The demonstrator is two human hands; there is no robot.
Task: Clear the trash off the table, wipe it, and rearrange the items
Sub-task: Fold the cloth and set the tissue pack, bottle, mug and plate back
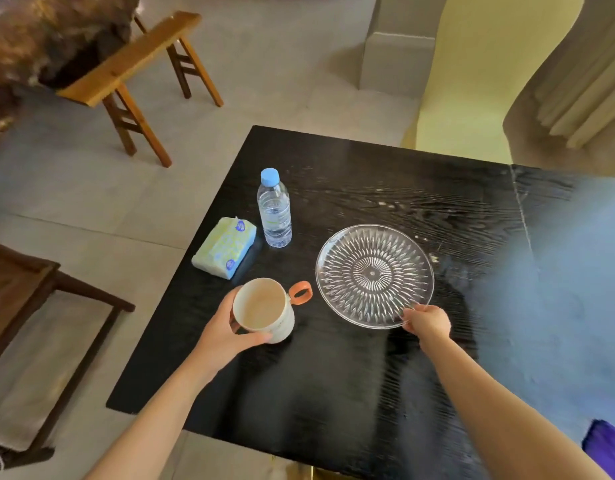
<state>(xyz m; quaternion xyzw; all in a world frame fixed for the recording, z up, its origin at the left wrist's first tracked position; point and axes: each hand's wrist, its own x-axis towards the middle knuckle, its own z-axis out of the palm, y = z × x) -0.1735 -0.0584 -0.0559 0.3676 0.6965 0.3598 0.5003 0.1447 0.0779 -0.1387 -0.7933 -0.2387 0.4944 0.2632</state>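
We have both hands on the black table [333,375], each closed on something. Our left hand [226,332] wraps the near side of the cream mug [264,310], thumb along its lower wall and fingers curled behind it; the mug looks tilted toward us, its mouth showing, and we cannot tell whether its base touches the table. Its orange loop handle [300,292] points to 3 o'clock, toward the plate. Our right hand [427,322] pinches the rim of the clear cut-glass plate [373,275] at the plate's 5 o'clock edge, fingertips over the rim. The plate lies flat near the middle of the table, just beside the mug's handle but apart from it.

From the mug, the tissue pack [224,247], pale yellow and blue, lies at 11 o'clock near the table's left edge. The water bottle [274,211] with a blue cap stands upright at 12 o'clock from the mug, just beside the pack's far right corner.

Off the table, a wooden bench [132,60] stands on the tiled floor at 10 o'clock, and a dark wooden frame [39,306] sits at 9 o'clock. A purple scrap [607,448] shows at the lower right corner.
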